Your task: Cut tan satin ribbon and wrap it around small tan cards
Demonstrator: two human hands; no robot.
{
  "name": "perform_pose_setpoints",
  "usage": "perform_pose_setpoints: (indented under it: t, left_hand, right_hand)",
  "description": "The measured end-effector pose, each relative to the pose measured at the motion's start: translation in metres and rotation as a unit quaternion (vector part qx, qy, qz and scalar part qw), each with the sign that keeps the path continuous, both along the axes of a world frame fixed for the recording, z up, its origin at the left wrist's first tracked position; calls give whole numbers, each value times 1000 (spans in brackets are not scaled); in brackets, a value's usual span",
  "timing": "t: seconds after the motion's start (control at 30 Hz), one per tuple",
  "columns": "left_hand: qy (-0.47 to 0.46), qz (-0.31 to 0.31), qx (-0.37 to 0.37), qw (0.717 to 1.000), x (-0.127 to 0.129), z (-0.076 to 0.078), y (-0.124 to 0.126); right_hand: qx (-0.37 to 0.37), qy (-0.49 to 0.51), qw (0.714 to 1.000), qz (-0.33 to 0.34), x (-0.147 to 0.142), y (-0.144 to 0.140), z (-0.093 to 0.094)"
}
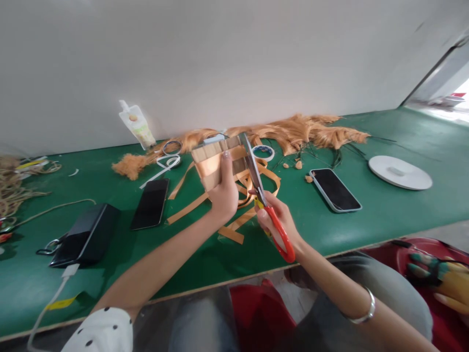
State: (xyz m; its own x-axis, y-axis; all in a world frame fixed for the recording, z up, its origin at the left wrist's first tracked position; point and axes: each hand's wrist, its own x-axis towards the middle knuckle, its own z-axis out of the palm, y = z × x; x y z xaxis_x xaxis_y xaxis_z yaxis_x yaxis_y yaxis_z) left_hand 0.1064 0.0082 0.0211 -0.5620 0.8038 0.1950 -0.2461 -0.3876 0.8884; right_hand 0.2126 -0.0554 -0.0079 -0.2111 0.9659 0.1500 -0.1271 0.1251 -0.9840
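Note:
My left hand (226, 193) grips a tan block made up of side-by-side strips (208, 165), its thumb pressed across the front. In my right hand (279, 215) are scissors (280, 237) with red handles and a bit of yellow. Their blades point up and away, and the tips lie at the right end of the strip block. Whether the blades touch it I cannot tell. Below and behind both hands, loose tan ribbon strips (188, 208) lie curled on the green table (198, 261). A roll of tape (264, 153) lies just beyond the blades.
Bundles of tan fibre (289, 132) stretch along the wall. To the left are a black phone (150, 204), a black power bank (86, 234) with a white cable, and a white pouch (137, 124). A second phone (335, 189) and a white disc (400, 172) lie right.

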Motion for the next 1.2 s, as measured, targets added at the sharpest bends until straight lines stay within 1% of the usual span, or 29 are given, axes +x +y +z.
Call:
perform_pose_setpoints:
  t: [0.13,0.33,0.47,0.57,0.77,0.93,1.1,1.2]
  left_hand:
    - [-8,-5,-2,1000,0,1,-1]
    - [-8,0,37,999,-1,3,0]
    - [-2,4,43,999,-1,3,0]
    - [-2,19,46,999,-1,4,1]
    - [25,56,93,994,-1,3,4]
    - [24,74,88,993,-1,1,6]
    - [15,56,67,996,-1,3,4]
    - [10,49,72,996,-1,5,2]
  right_hand:
    - [3,-2,1000,-4,-1,0,-1]
    - [1,-3,1000,-8,-3,0,-1]
    - [-4,-11,1000,-16,-3,0,1]
    - [-8,-15,1000,-16,-3,1,1]
    - [-13,-26,999,-19,-3,0,2]
    - [-16,-25,999,-22,-3,0,2]
    - [-30,-17,999,-20,-2,1,2]
    - [-34,-12,999,-19,-2,1,3]
